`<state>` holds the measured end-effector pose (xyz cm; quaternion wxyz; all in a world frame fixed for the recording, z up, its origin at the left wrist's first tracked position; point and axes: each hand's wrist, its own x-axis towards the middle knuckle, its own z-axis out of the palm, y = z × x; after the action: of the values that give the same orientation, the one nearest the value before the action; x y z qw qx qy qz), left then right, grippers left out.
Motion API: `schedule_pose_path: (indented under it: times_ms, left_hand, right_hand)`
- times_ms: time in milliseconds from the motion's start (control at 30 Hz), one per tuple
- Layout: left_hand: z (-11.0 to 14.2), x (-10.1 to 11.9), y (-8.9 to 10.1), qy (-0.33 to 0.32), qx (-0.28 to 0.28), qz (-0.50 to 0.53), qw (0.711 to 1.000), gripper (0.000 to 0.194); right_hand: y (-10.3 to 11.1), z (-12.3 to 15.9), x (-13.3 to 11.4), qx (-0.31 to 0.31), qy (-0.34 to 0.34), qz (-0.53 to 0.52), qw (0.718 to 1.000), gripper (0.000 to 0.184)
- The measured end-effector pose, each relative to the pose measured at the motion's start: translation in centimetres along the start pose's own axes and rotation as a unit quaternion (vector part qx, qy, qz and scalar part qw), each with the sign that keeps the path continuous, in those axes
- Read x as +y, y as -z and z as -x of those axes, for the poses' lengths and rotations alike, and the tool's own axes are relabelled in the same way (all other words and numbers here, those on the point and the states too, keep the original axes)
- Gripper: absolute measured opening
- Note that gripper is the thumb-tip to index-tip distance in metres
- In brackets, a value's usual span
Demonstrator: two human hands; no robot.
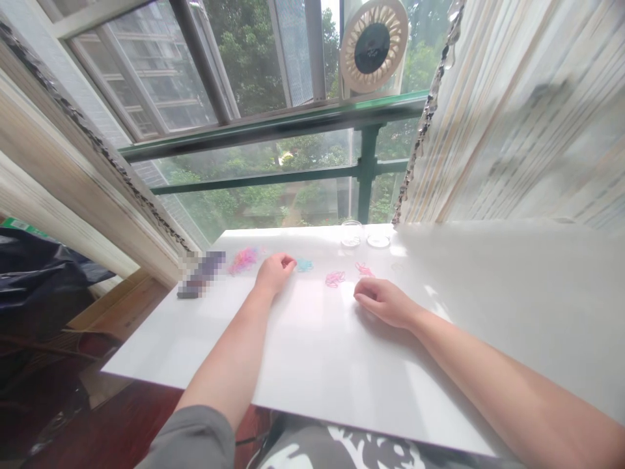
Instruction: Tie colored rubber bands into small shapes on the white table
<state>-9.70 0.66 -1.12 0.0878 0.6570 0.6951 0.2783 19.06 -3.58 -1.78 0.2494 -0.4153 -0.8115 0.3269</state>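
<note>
My left hand (277,270) is over the white table, thumb and fingertips pinched together beside a small pile of light-blue rubber bands (305,264). Anything between those fingertips is too small to make out. To its left lies a larger heap of mixed pink, purple and yellow bands (243,260). My right hand (383,301) rests on the table with its fingers curled in and closed; whatever they may hold is hidden. Just beyond it are a pile of pink bands (334,279) and another pink pile (364,269). A faint patch of pale bands (398,266) lies farther right.
A clear round container (351,234) and a round lid or shallow dish (377,241) stand at the white table's (312,352) far edge. A pixelated dark object (201,275) lies on the left. Behind are a green railing (273,130), a fan (374,47) and curtains (517,130).
</note>
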Motion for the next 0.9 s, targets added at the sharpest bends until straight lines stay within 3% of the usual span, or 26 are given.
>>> schedule_pose_path:
  times_ms: [267, 500, 900]
  left_hand:
    - [-0.5, 0.2, -1.5, 0.015, -0.01, 0.003, 1.0, 0.021]
    - [-0.2, 0.7, -1.6, 0.004, -0.012, 0.003, 1.0, 0.024]
    - [-0.3, 0.1, -0.9, 0.013, 0.057, 0.091, 0.994, 0.027]
  right_hand:
    - [0.1, 0.0, -0.3, 0.005, 0.01, 0.002, 1.0, 0.011]
    - [0.1, 0.1, -0.4, 0.003, 0.006, -0.006, 1.0, 0.012]
    - [0.1, 0.1, -0.4, 0.001, 0.0, -0.02, 1.0, 0.011]
